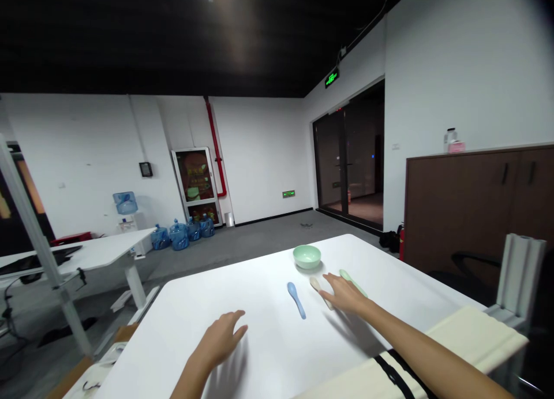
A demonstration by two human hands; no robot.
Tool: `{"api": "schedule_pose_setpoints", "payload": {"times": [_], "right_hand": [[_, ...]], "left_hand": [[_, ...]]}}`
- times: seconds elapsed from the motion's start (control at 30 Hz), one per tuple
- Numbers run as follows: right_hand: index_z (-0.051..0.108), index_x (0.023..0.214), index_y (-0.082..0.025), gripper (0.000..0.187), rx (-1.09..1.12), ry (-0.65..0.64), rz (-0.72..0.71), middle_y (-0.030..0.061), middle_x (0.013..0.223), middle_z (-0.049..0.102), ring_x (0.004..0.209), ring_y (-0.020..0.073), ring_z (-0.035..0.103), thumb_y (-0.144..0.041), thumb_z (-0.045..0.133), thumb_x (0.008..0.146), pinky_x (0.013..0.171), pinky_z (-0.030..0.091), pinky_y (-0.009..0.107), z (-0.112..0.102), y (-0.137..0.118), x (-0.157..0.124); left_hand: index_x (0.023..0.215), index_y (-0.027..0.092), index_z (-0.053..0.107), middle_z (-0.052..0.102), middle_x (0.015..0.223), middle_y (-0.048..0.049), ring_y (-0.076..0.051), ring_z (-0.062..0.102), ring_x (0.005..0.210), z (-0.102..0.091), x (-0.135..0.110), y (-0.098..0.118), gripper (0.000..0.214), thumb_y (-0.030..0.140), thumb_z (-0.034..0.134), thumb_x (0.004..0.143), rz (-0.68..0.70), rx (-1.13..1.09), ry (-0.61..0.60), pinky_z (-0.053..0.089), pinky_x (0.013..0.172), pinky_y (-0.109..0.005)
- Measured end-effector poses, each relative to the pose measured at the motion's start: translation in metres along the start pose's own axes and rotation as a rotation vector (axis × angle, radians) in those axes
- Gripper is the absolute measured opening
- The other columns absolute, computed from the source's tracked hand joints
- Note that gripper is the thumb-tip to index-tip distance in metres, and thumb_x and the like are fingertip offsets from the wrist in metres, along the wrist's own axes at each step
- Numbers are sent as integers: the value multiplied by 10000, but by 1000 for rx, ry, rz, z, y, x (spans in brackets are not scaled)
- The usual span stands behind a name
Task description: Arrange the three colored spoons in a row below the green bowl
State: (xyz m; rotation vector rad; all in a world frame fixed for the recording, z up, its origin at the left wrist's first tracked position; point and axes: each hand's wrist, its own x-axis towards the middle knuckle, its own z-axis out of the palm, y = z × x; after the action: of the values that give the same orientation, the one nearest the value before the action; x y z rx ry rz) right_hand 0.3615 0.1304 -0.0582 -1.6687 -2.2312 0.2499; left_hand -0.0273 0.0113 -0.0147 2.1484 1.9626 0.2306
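Observation:
My right hand (344,294) lies on the white table (259,353) with its fingers stretched out over a beige spoon (315,284) and touching it. A pale green spoon (348,278) lies just right of that hand, partly behind it. A blue spoon (296,299) lies to the left of the beige one. A mint green bowl (307,256) stands beyond the spoons. My left hand (221,338) rests flat on the table nearer to me, fingers apart, holding nothing.
A cream bag with a black strap (437,353) lies at the table's near right. A dark wooden cabinet (471,208) and a chair stand to the right. Another white desk (82,254) is at the left, with water bottles (179,235) on the floor by the far wall.

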Motion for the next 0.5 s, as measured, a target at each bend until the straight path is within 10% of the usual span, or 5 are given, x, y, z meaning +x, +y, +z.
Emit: {"api": "schedule_pose_setpoints", "payload": {"times": [0.5], "right_hand": [[696, 964, -133, 399, -153, -140, 144, 184, 1057, 699, 957, 301, 668, -482, 545, 840, 728, 450, 324, -21, -12, 46]], "left_hand": [[1388, 242, 515, 584, 1393, -82, -268, 533, 1271, -2, -4, 5, 562, 518, 389, 915, 3, -3, -17, 415, 1037, -398]]}}
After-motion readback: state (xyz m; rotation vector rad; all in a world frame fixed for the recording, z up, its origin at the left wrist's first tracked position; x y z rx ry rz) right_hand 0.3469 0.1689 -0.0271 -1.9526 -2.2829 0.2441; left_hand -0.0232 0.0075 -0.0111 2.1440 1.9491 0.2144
